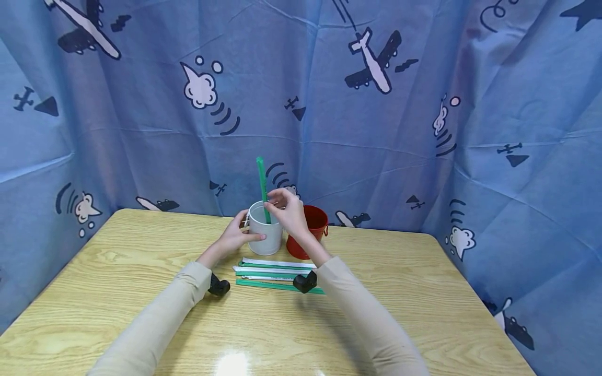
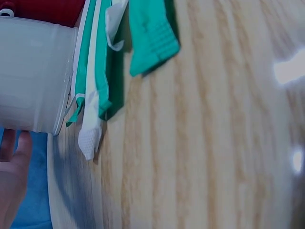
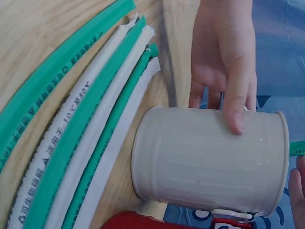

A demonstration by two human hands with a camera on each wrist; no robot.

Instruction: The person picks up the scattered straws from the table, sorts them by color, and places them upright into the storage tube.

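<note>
A small white bucket [image 1: 266, 243] stands near the back of the table. My left hand [image 1: 233, 236] holds its left side, thumb across the front and the other fingers behind, as the right wrist view shows [image 3: 233, 62]. My right hand [image 1: 290, 211], above the bucket's rim, pinches a green paper-wrapped straw [image 1: 262, 177]. This straw stands nearly upright, its lower end inside the white bucket and its top well above. In the right wrist view only a short bit of the straw [image 3: 297, 148] shows past the rim.
A red bucket [image 1: 297, 249] stands close on the white one's right, partly behind my right forearm. Several green and white wrapped straws [image 1: 268, 274] lie side by side in front of the buckets. Behind the wooden table [image 1: 141, 271] hangs a blue patterned curtain [image 1: 155, 104].
</note>
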